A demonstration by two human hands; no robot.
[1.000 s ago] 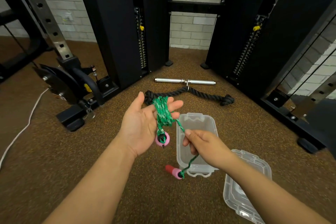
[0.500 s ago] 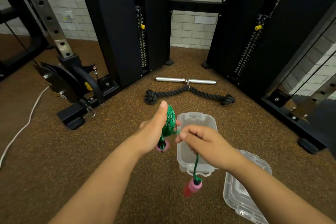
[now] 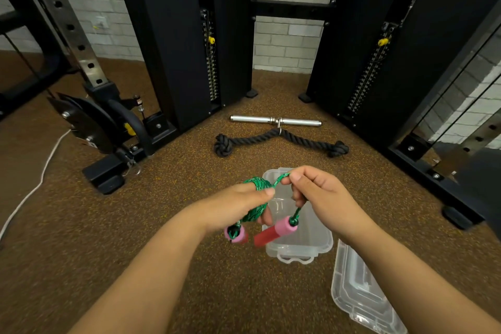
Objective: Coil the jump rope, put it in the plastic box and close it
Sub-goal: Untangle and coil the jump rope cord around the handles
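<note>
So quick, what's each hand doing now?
Left hand: closed on the coiled jump rope.
Right hand: pinching the rope's loose end.

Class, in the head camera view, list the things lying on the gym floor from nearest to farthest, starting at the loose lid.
Clear lid → open plastic box → black rope attachment → metal bar handle.

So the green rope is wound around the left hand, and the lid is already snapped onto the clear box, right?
Not quite. The head view shows the lid lying on the floor beside the open clear box. The green rope is indeed wound around the left hand.
</note>
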